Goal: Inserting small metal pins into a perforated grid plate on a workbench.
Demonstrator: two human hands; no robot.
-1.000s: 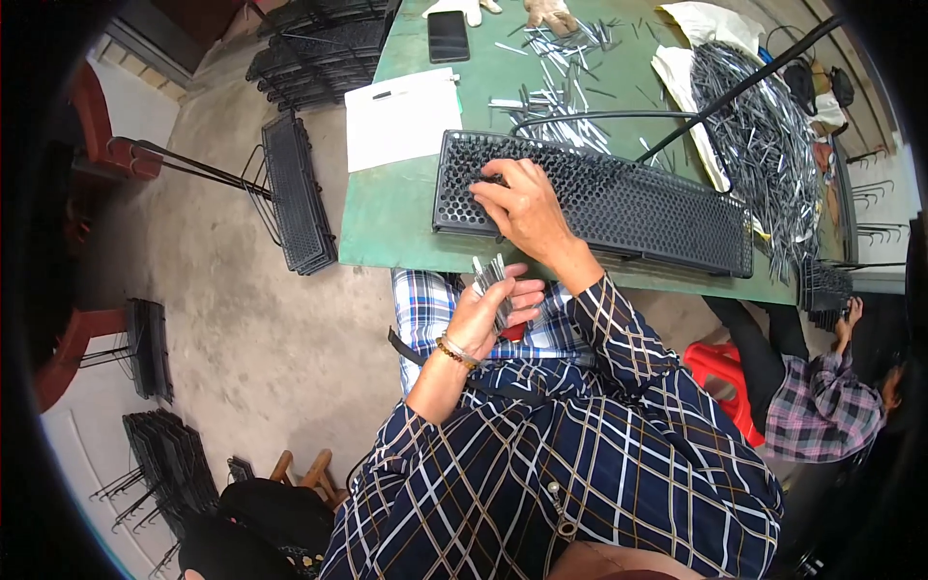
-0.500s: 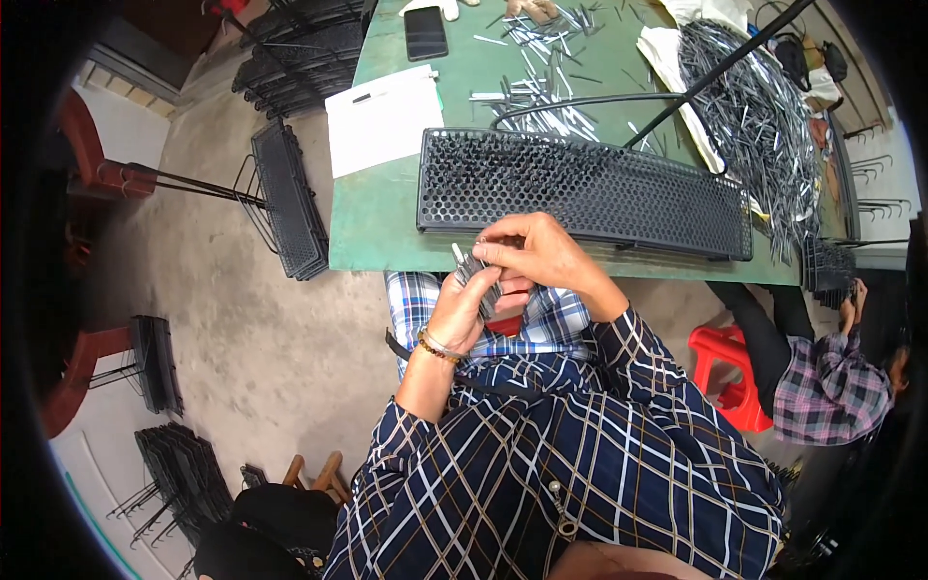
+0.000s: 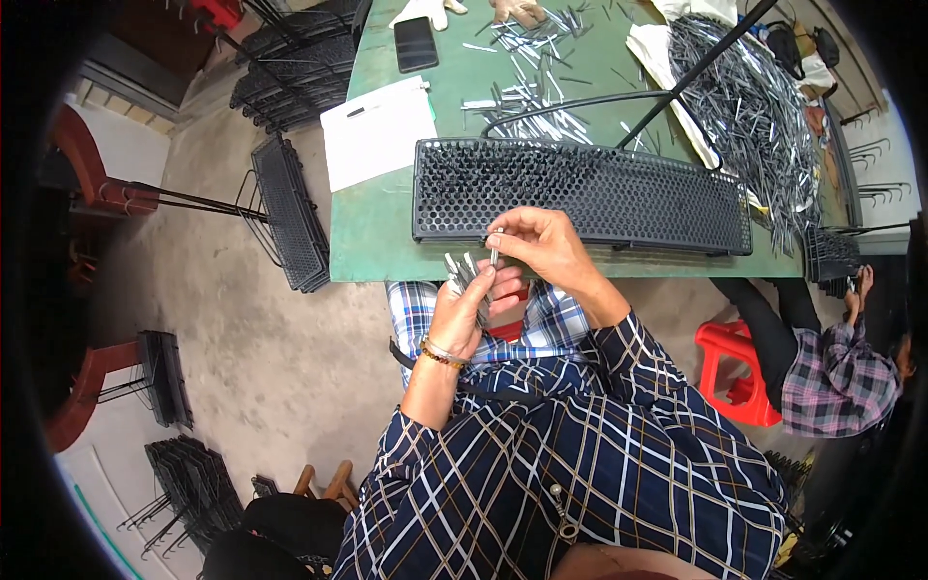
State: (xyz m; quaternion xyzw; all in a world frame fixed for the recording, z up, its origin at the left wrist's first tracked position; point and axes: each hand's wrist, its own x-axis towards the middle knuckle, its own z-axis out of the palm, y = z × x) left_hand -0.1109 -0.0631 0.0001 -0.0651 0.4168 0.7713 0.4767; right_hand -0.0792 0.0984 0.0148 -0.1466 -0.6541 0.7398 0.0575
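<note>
Short rods [image 3: 470, 267], a small bunch, silver-grey & dark, sit in the L hand [image 3: 464, 307], just off the front edge of the table, over the person's lap. L fingers are curled round the bunch, thumb across it, ends poking up at a slant. One single rod [image 3: 494, 253] stands near upright btwn thumb & fingertips of the R hand [image 3: 546, 246], pinched narrow; its lower end is right by the L fingers, can't tell if touching.

Just beyond the hands, the black tray [image 3: 667, 208] w/ rows of round holes lies along the table's nr edge. Its L part looks darker & busier, prob. w/ pcs in the holes, too small to be sure. A bent black bar [image 3: 580, 101] rises behind it to the upper R.

Behind the tray, loose rods [image 3: 541, 121] are scattered on the green table [image 3: 372, 232]; to their R a white sack [image 3: 652, 53] lies open w/ a big heap of rods [image 3: 749, 106]. To the L: paper [image 3: 372, 145] w/ a pen [image 3: 357, 112] on it, then a phone [image 3: 416, 44]; gloves [image 3: 430, 14] nr the top edge.

Far R, a co-worker [image 3: 841, 387] in a checked shirt, by a red stool [image 3: 710, 372], has a hand next to another tray [image 3: 831, 256].
</note>
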